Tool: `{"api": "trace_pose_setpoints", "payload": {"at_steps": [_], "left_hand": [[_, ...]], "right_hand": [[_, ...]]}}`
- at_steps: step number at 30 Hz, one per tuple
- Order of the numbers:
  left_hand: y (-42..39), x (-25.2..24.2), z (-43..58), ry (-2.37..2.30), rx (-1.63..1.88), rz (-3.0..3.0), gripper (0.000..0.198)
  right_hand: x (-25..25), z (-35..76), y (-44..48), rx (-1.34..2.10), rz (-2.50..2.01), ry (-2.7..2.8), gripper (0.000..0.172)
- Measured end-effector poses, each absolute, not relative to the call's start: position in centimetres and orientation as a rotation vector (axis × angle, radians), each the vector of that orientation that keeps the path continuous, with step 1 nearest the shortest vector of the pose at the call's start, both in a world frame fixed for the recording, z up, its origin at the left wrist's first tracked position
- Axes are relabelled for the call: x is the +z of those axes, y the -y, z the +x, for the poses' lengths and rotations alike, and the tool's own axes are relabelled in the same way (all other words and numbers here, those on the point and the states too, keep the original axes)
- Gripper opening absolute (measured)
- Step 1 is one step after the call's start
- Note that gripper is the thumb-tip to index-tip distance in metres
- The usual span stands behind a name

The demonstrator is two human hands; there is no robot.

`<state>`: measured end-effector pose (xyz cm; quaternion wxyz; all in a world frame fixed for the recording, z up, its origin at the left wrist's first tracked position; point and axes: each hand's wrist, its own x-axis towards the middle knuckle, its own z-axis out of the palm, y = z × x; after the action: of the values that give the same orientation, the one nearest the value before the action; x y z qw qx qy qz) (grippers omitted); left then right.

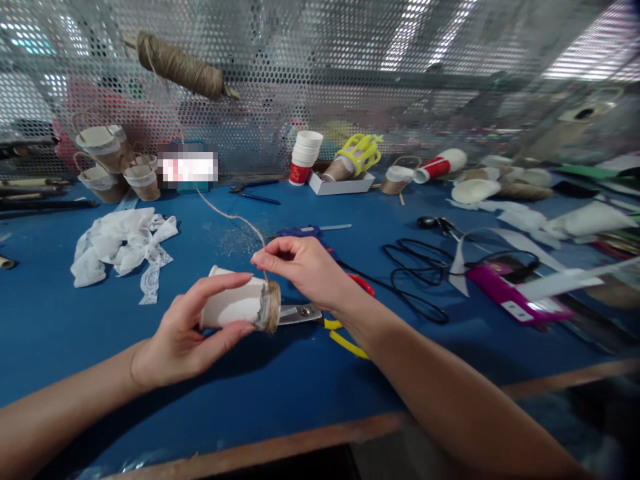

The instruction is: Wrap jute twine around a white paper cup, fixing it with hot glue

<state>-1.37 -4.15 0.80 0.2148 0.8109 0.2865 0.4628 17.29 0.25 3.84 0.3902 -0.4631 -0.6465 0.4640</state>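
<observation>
A white paper cup (233, 305) lies on its side in my left hand (187, 330), its thumb and fingers wrapped round the body. Several turns of brown twine (273, 308) circle the cup's right end, beside a grey smear. My right hand (305, 267) pinches the loose strand of twine (235, 217) just above that wound band. From there the strand runs back and left across the table. A spool of twine (177, 65) hangs on a stick at the mesh. Behind the cup lie scissors (303, 312) with yellow handles, partly hidden by my right arm.
White lace ribbon (117, 243) is heaped at the left. Twine-covered cups (103, 183) stand behind it. A glue gun (300, 232), a black cable (415, 267) and a purple box (520, 293) lie toward the right. Stacked paper cups (304, 157) stand near the mesh.
</observation>
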Motion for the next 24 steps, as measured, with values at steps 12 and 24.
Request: {"api": "trace_pose_setpoints", "payload": {"at_steps": [12,24], "left_hand": [[4.28,0.78,-1.45,-0.797,1.325,2.329,0.05],[4.2,0.87,-1.37,-0.799,1.343,2.273,0.049]], "right_hand": [[3.57,16.85,-0.14,1.37,-1.164,1.575,0.023],[3.17,16.81,-0.21,1.497,-1.219,1.524,0.023]]}}
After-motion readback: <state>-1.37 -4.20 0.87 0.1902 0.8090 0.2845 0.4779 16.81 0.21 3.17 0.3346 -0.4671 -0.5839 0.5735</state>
